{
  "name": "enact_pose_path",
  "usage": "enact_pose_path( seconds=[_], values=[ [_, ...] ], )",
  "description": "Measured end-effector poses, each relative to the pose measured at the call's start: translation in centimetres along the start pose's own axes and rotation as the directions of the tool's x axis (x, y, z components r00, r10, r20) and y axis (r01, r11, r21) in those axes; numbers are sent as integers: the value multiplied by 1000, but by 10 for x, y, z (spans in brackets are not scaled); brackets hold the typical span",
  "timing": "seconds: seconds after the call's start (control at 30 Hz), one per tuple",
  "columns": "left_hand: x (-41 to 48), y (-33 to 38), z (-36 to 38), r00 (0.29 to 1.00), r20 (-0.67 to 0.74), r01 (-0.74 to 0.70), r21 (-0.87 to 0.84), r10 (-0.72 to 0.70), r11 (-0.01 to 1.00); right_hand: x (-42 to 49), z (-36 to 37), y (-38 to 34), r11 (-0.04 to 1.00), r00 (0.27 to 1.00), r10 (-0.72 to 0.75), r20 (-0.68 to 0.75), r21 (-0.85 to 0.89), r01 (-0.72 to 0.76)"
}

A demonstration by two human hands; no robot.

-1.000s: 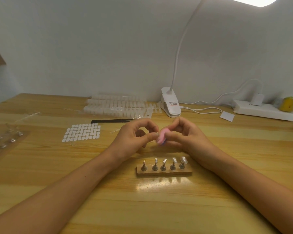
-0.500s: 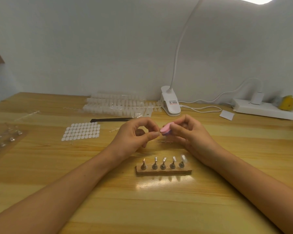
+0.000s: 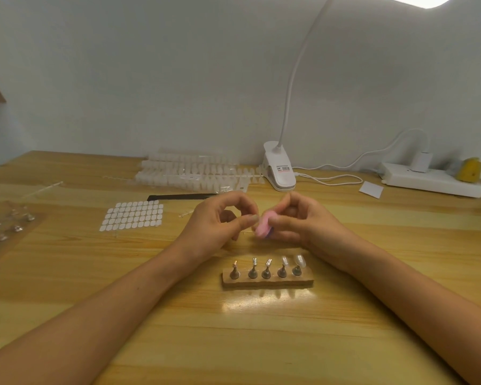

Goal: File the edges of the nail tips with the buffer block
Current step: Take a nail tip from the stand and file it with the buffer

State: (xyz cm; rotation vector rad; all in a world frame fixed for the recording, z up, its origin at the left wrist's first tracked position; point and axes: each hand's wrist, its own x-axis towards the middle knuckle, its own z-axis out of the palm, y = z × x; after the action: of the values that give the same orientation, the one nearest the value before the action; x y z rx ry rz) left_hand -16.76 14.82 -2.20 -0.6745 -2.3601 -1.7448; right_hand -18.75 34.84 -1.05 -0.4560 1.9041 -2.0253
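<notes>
Right hand (image 3: 303, 223) fingers pinch pink buffer block (image 3: 263, 227) against left hand (image 3: 220, 226) thumb-index pinch, held item too small to tell; nail tips (image 3: 299, 260) on wooden stand (image 3: 267, 282) just nearer, lamp clip (image 3: 279, 173) beyond, label unreadable.

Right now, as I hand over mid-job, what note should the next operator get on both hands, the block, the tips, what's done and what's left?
The right hand grips the pink oval foam buffer block. The left hand pinches something at the block's edge, likely a nail tip, hidden by the fingers. The wooden stand, nearer the person, holds five metal pegs; the rightmost carries a clear nail tip. Done: cannot tell how many are filed. Left: probably finish this edge, then the rest.
</notes>
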Motion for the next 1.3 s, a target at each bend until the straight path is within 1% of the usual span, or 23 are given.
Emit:
enact_pose_path(
  seconds=[0.03, 0.07, 0.1, 0.2, 0.23, 0.27, 0.3, 0.37, 0.43, 0.5, 0.53, 0.57, 0.6, 0.63, 0.67, 0.7, 0.77, 0.8, 0.87, 1.0, 1.17, 1.23, 1.3],
  values=[
    [0, 0, 0, 1000, -4, -5, 2, 5, 1000, 0, 0, 1, 998, 998, 13, 65, -63, -9],
    [0, 1, 0, 1000, 2, -9, 11, 9, 1000, -1, 1, 2, 996, 996, 8, 93, -89, 0],
    [0, 1, 0, 1000, 17, -10, 25, 10, 1000, -1, 1, 3, 998, 998, -14, 69, -58, 18],
    [0, 1, 1, 999, 44, -19, 77, 15, 997, -1, -3, 3, 979, 989, -56, -138, 188, 81],
    [0, 2, 1, 999, 38, -2, 75, -1, 997, -1, -5, 2, 967, 979, -55, -197, 235, 102],
    [0, 2, 1, 999, 22, 30, 59, -31, 998, -1, -9, 2, 970, 968, -68, -242, 213, 121],
    [0, 2, 1, 998, 7, 66, 41, -66, 997, -2, -12, 3, 983, 956, -101, -275, 123, 139],
    [0, 2, 0, 993, 8, 118, 30, -118, 993, -4, -19, 1, 976, 934, -193, -300, -157, 152],
    [1, 4, 0, 988, 20, 151, 19, -152, 988, -6, -26, 2, 891, 930, -275, -245, -429, 150],
    [1, 5, -1, 984, 34, 174, -7, -174, 985, -5, -35, 5, 721, 936, -299, -185, -686, 95],
    [1, 6, -2, 982, 50, 184, -19, -183, 983, -5, -39, 7, 594, 935, -305, -179, -803, 39],
    [1, 7, -3, 980, 68, 191, -27, -189, 981, -5, -42, 9, 460, 926, -331, -179, -888, -7],
    [1, 7, -3, 978, 83, 197, -31, -194, 980, -5, -43, 9, 366, 907, -387, -166, -930, -14],
    [1, 8, -4, 976, 92, 202, -31, -198, 979, -6, -41, 7, 336, 879, -457, -135, -941, 30],
    [2, 8, -4, 974, 96, 207, -28, -204, 978, -8, -38, 4, 356, 853, -515, -88, -927, 119],
    [2, 8, -4, 973, 100, 211, -24, -208, 977, -10, -34, 0, 404, 838, -545, -31, -886, 230],
    [1, 9, -5, 971, 112, 215, -16, -212, 976, -13, -21, -7, 484, 839, -535, 102, -777, 402],
    [1, 10, -5, 970, 118, 217, -12, -214, 976, -14, -13, -10, 503, 843, -516, 154, -742, 443],
    [1, 11, -5, 967, 125, 221, 7, -220, 975, -16, 0, -13, 496, 845, -489, 217, -728, 474],
    [3, 14, -7, 961, 145, 230, 60, -237, 971, -21, 12, -17, 347, 808, -527, 265, -800, 489],
    [6, 39, -16, 941, 227, 230, 118, -251, 966, -31, 22, -37, 328, 816, -530, 230, -832, 448],
    [6, 50, -22, 930, 261, 237, 112, -259, 965, -36, 25, -49, 293, 803, -547, 236, -845, 448],
    [5, 56, -24, 935, 267, 218, 90, -235, 972, -39, 25, -57, 305, 783, -579, 227, -830, 466]
  ],
)
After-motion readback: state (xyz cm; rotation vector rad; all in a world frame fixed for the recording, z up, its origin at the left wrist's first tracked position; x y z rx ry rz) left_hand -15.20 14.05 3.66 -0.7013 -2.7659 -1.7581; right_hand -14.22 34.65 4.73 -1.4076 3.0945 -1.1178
